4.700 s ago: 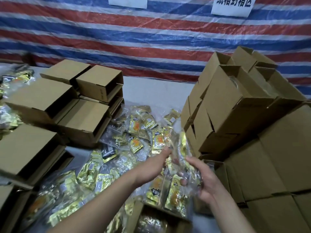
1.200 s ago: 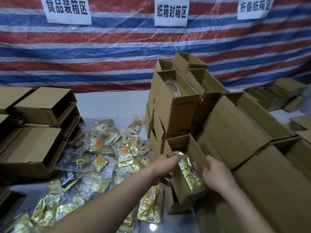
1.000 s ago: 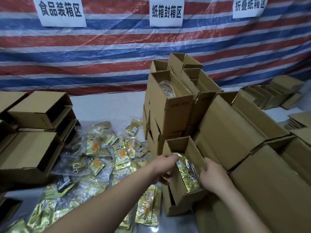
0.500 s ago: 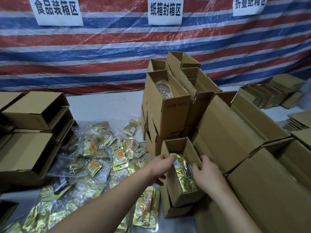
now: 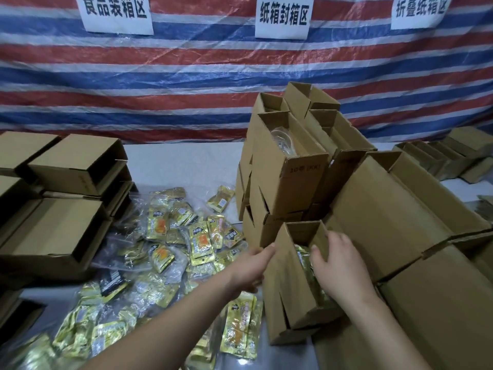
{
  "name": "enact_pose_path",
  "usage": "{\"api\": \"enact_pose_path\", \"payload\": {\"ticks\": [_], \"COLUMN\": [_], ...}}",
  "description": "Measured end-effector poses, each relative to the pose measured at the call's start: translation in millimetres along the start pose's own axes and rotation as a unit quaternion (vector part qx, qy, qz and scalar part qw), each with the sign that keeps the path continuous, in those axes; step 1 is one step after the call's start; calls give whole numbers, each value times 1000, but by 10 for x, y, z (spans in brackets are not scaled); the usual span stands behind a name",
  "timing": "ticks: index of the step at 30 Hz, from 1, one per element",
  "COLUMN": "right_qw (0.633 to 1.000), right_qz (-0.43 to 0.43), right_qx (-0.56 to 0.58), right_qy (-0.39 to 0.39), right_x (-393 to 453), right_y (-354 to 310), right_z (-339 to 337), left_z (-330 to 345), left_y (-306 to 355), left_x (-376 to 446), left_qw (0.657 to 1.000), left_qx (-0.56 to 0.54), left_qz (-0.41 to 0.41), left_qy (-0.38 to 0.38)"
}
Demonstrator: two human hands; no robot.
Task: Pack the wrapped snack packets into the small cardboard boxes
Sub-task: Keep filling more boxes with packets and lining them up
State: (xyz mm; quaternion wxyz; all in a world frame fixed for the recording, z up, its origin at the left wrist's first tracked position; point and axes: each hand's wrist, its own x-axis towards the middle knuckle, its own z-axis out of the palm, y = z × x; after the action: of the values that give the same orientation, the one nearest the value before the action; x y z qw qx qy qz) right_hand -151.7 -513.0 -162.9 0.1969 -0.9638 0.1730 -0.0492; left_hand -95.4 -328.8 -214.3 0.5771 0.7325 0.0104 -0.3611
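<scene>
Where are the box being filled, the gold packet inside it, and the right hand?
box being filled [image 5: 282, 284]: head view, on its left outer wall.
gold packet [image 5: 304, 259]: head view, on the foil showing inside the open top.
right hand [image 5: 344, 271]: head view, on the back of the hand.

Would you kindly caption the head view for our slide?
Both hands, left hand and right hand, settle gold snack packets into a small cardboard box beside loose packets.
</scene>
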Motion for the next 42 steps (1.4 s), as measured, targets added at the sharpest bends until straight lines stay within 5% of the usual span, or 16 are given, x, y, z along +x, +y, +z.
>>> {"api": "enact_pose_path", "payload": {"ticks": [14, 28, 34, 42], "right_qw": [992, 977, 970, 958], "right_qz": [-116, -167, -175, -206], "right_qx": [24, 64, 48, 41], "right_qy": [36, -113, -163, -197], "right_x": [-128, -335, -377, -352], "right_y": [-680, -1301, -1570, -1903], "right_z": [418, 1276, 1564, 1840], "left_z": [-931, -1612, -2009, -2823], "left_y": [-861, -1382, -1476, -1402], "left_x": [-297, -648, -771, -839], "left_qw": [993, 969, 944, 865], "left_qx": [-16, 64, 143, 278], "left_qz": [-43, 14, 45, 91], "left_qy": [106, 237, 294, 407]}}
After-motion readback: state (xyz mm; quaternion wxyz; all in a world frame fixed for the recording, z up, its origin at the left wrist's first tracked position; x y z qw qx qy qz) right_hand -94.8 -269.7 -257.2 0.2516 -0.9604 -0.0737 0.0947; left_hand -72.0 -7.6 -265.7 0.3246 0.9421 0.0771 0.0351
